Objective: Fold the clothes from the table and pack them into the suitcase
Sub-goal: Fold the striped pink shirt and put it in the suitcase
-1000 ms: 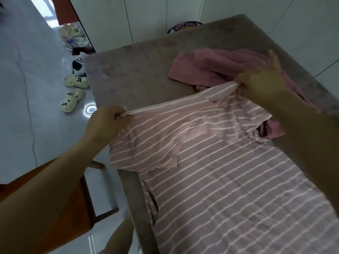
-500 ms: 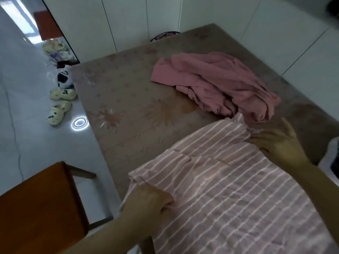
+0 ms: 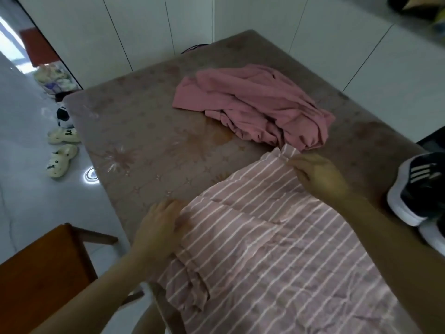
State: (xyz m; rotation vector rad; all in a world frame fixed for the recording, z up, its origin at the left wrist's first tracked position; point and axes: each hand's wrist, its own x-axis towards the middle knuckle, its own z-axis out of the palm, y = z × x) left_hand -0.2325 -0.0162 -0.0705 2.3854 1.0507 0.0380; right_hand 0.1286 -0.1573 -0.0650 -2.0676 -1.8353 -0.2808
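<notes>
On the near half of the desk (image 3: 144,141) sits the striped shirt (image 3: 277,249), spread mostly flat. The left hand (image 3: 159,225) lies on its left edge, fingers straight, gripping nothing. The right hand (image 3: 317,177) pinches the bunched far corner. Looks thin, light and floppy, so I'd grab it by corners or seams. Count: two garments, this one plus a crumpled pink top (image 3: 252,107) toward the far edge. No suitcase in sight.

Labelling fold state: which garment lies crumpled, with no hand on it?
The plain pink garment, farther away; the striped shirt lies spread out, left hand and right hand on it.
</notes>
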